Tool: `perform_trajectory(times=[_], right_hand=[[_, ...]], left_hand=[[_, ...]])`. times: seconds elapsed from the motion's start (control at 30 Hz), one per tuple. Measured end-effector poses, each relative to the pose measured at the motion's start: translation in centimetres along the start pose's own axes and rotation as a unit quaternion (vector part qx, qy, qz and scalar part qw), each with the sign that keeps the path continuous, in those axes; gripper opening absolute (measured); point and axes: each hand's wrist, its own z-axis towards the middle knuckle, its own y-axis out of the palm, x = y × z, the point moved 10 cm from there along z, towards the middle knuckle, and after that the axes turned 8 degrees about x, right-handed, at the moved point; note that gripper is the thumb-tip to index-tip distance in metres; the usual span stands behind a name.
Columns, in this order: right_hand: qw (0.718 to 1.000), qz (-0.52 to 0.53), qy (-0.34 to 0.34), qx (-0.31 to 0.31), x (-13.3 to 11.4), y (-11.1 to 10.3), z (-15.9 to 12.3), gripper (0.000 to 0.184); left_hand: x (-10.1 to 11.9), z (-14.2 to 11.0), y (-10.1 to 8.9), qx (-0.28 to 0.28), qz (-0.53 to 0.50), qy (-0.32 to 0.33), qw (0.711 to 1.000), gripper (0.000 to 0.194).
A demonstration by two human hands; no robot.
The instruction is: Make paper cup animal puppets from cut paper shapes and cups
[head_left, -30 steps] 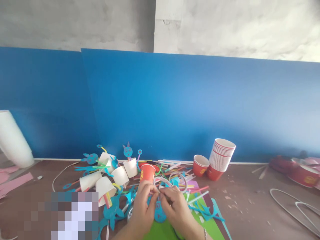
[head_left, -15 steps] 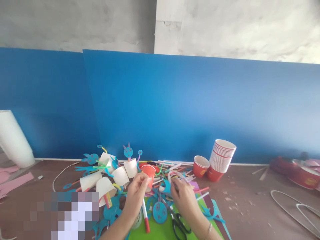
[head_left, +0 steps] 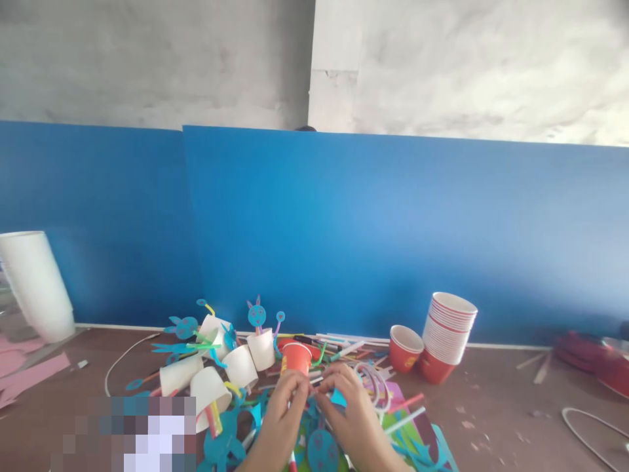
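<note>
Head view: a person's left hand (head_left: 284, 414) and right hand (head_left: 348, 412) meet low in the centre, fingertips curled close together above a cluttered table (head_left: 514, 390). Whether either grip is clamped on something small cannot be told; the fingers hide it. A blue paper disc with a drawn face (head_left: 322, 452) lies between the wrists, nearer the wearer. Just beyond the left hand stands a red paper cup (head_left: 296, 359); clear tape rolls (head_left: 381, 388) sit beside the right. A forward nudge could likely tip the cup, a dropped wrist might crease the disc, and any small piece let slip could vanish among the scattered straws (head_left: 346, 351).
</note>
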Motion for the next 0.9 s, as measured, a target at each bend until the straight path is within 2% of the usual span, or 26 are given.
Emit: perform_trajectory(times=[0.2, 0.3, 0.33, 0.4, 0.47, 0.63, 0.73, 0.8, 0.9], right_hand=[[0.995, -0.061, -0.078, 0.015, -2.3, 0.0, 0.6, 0.013], [0.991, -0.089, -0.095, 0.041, -3.1, -0.9, 0.9, 0.014], [0.990, -0.093, -0.094, 0.050, -3.1, -1.3, 1.1, 0.014], [0.991, -0.090, -0.077, 0.066, -2.7, -2.1, 1.5, 0.014], [0.994, -0.070, -0.043, 0.072, -1.7, -2.6, 2.1, 0.015], [0.996, -0.001, 0.043, 0.074, 1.0, -2.7, 3.2, 0.017], [0.994, 0.015, 0.061, 0.094, 1.9, -2.9, 3.5, 0.017], [0.990, 0.013, 0.078, 0.116, 2.4, -3.5, 3.6, 0.018], [0.982, 0.012, 0.113, 0.150, 3.5, -5.0, 3.6, 0.019]], left_hand=[[0.0, 0.1, -0.2, 0.016, 0.005, -0.008, 1.000, 0.045], [-0.7, 0.1, -1.2, 0.062, 0.042, 0.012, 0.997, 0.042], [-0.9, 0.2, -1.7, 0.079, 0.056, 0.023, 0.995, 0.049], [-1.7, 0.5, -2.3, 0.088, 0.105, 0.022, 0.990, 0.055], [-1.8, 1.0, -2.6, 0.090, 0.198, 0.040, 0.975, 0.059], [-2.9, 2.5, -1.5, 0.024, 0.397, -0.007, 0.917, 0.072], [-3.5, 2.6, -1.3, 0.017, 0.443, -0.019, 0.896, 0.070], [-3.3, 2.3, -1.1, 0.027, 0.431, 0.024, 0.902, 0.072], [-2.3, 1.4, -0.7, 0.046, 0.390, 0.130, 0.911, 0.072]])
